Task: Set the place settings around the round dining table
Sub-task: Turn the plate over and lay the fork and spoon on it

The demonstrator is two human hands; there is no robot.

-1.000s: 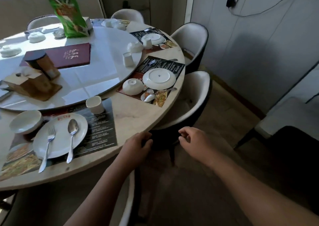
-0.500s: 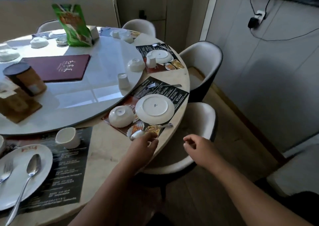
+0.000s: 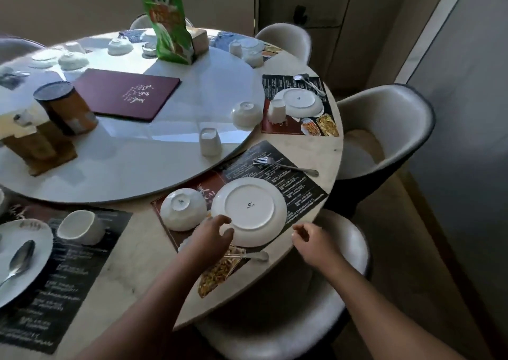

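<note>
An upside-down white plate lies on a dark placemat at the round table's near right edge. My left hand rests at the plate's near-left rim, fingers spread and touching it. Left of the plate sits an upside-down white bowl. A fork lies on the mat's far side, and a spoon lies below the plate, partly hidden by my left hand. My right hand hovers off the table edge to the plate's right, fingers loosely curled, holding nothing.
A glass turntable carries a maroon menu, a green bag, a cup and a bowl. Another setting lies farther right. A plate with a spoon and a cup sit at left. Chairs ring the table.
I have moved along the table to the right-hand setting. My left hand went from the table edge up to the plate's rim; my right hand followed and stays beside the edge.
</note>
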